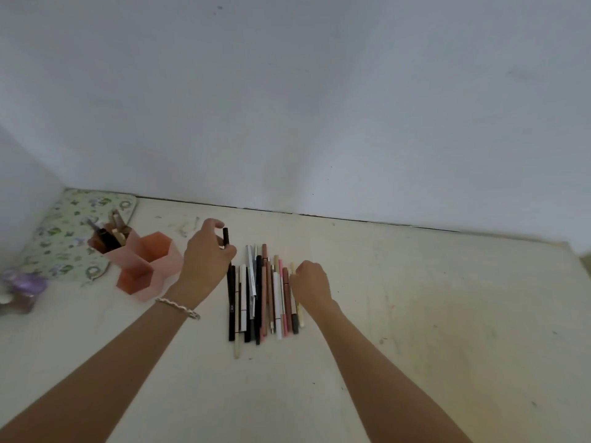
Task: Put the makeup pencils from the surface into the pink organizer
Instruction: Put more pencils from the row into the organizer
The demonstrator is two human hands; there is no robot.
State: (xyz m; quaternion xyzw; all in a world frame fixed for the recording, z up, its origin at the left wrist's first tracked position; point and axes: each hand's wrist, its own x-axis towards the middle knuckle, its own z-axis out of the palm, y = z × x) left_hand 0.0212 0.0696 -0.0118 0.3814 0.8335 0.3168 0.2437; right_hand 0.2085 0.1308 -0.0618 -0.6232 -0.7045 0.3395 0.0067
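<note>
Left hand [208, 254] fingers clamp one black pencil [226, 237]; right hand [311, 282] fingers curl, grip hidden, beside roughly twenty overlapping pencils [265, 298].

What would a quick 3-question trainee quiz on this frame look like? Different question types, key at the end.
1. True or false: the left hand holds a dark pencil raised off the surface.
2. Multiple choice: which compartment of the pink organizer already holds items? A) the far-left one B) the nearest one C) none
3. Short answer: where is the right hand relative to the row of pencils on the surface?

Key:
1. True.
2. A; the near compartments look empty.
3. At the row's right edge, fingers curled onto the outermost pencils; whether it has gripped one is unclear.
</note>
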